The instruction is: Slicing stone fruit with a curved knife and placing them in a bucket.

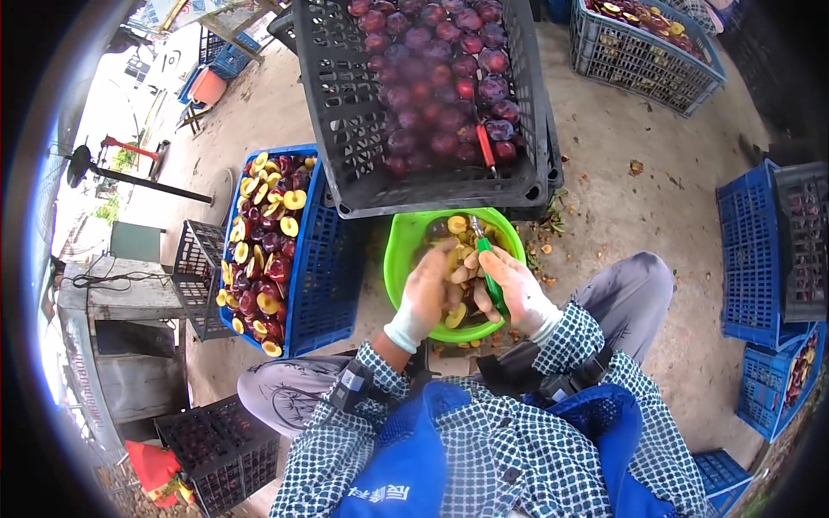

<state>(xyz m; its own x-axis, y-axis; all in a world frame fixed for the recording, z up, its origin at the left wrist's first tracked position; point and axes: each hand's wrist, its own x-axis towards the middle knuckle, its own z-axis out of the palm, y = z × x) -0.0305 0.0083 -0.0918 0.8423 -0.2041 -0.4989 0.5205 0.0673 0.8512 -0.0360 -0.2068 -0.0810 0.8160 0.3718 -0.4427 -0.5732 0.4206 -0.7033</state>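
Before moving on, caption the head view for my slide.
Both hands over a bright green plastic basin of cut yellow fruit, the right holding a slim green-handled tool.

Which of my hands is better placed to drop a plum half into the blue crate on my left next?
Probably your left hand: it is nearer the blue crate, while your right hand grips the green-handled tool.

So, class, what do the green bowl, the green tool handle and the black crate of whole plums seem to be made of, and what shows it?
Bowl: likely smooth, slightly glossy plastic, from its even, bright colour.
Handle: probably smooth plastic, from its solid green colour, though a rubber coating is possible.
Crate: almost certainly rigid moulded plastic, fairly dull, from the regular openings in its side.
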